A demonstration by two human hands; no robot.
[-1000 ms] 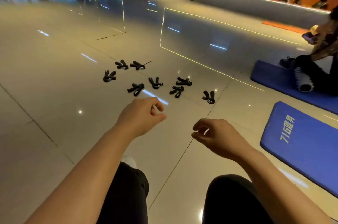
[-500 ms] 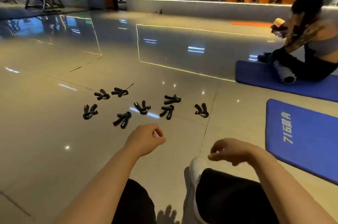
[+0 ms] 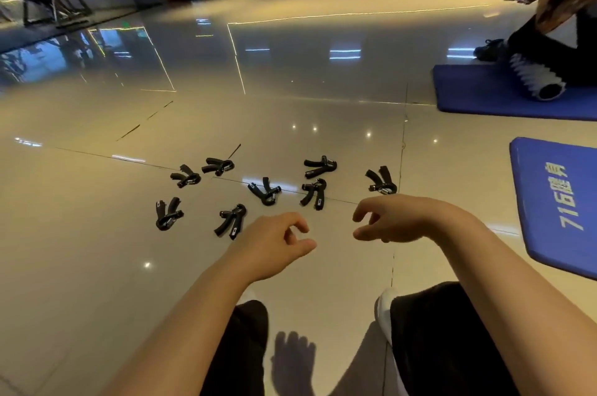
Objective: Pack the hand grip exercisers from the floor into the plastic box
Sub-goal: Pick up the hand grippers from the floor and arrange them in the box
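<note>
Blue foam mats [image 3: 555,202] lie beside eight black curved hand grip exercisers [image 3: 265,191] on shiny floor tiles [image 3: 80,250], near the empty, loosely curled left hand [image 3: 274,245] and right hand [image 3: 394,218].

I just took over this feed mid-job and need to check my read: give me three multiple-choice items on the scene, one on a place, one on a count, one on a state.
1. Where does the nearest blue mat lie relative to the hand grip exercisers?
A. to their right
B. to their left
C. under them

2. How many exercisers lie on the floor?
A. four
B. seven
C. twelve

3. What do the left hand and right hand hold?
A. one exerciser each
B. a box between them
C. nothing

Key: 1 A, the mat sits at the right edge, apart from them. 2 B, seven black pieces can be counted. 3 C, the fingers are loosely curled around nothing.
</note>
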